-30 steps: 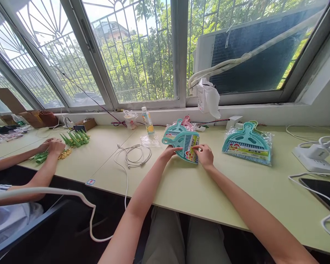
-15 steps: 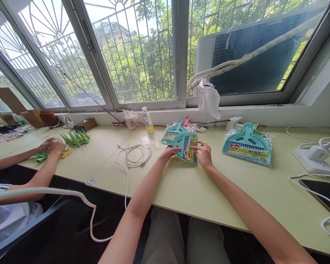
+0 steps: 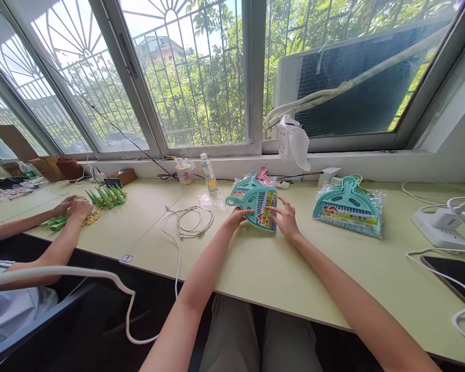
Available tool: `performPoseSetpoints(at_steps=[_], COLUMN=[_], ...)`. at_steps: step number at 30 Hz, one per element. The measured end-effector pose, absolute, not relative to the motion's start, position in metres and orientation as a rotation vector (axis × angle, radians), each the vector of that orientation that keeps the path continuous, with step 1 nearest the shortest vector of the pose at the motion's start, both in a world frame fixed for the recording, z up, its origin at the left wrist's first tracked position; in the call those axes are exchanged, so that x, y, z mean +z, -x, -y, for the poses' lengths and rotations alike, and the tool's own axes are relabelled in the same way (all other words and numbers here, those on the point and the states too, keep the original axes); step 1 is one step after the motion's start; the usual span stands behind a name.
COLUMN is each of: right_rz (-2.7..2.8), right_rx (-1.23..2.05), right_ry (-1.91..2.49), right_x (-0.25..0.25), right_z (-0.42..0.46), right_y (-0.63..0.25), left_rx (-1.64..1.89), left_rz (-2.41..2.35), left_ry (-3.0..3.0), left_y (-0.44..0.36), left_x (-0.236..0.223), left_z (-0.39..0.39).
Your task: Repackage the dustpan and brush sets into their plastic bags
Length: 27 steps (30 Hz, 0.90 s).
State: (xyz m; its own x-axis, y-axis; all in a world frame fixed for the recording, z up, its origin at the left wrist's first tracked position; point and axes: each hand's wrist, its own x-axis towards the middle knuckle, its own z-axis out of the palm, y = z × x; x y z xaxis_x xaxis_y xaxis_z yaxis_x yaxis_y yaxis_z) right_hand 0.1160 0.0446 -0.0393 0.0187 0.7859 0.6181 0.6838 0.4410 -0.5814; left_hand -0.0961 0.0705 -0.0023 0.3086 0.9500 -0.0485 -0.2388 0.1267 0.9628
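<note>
A turquoise dustpan-and-brush set (image 3: 251, 200) is held tilted above the table, its handle pointing left and its blue bristles facing right. My left hand (image 3: 237, 217) grips its lower left side, with the thumb across the front. At the right edge, my right hand (image 3: 287, 219) has a digit on the yellow-green printed label (image 3: 270, 204) and other fingers reaching round the side. Some of those fingers are hidden. Directly behind lie more wrapped sets, one turquoise (image 3: 251, 178) and one pink (image 3: 262, 173).
Wrapped dustpan sets (image 3: 346, 204) are stacked at the right. A coiled white cable (image 3: 196, 222), clear plastic wrap (image 3: 211, 200) and a drink bottle (image 3: 208, 173) lie or stand left of my hands. A power strip (image 3: 442, 227) and phone (image 3: 453, 274) sit far right. A co-worker's hands (image 3: 77, 206) handle green pieces.
Both hands and the dustpan set have barely moved. The view has shifted very slightly.
</note>
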Motion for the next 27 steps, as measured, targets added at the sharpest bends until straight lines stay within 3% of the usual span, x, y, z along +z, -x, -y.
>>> performPoseSetpoints(at_steps=[27], right_rz=[1.697], right_rx=[0.281], right_ry=[1.197], right_x=[-0.0394], right_z=[-0.0432], right_y=[-0.1116], left_rx=[1.065], left_rz=[-0.863], left_ry=[-1.041], left_y=[0.0956], left_x=[-0.0073], left_z=[-0.0737])
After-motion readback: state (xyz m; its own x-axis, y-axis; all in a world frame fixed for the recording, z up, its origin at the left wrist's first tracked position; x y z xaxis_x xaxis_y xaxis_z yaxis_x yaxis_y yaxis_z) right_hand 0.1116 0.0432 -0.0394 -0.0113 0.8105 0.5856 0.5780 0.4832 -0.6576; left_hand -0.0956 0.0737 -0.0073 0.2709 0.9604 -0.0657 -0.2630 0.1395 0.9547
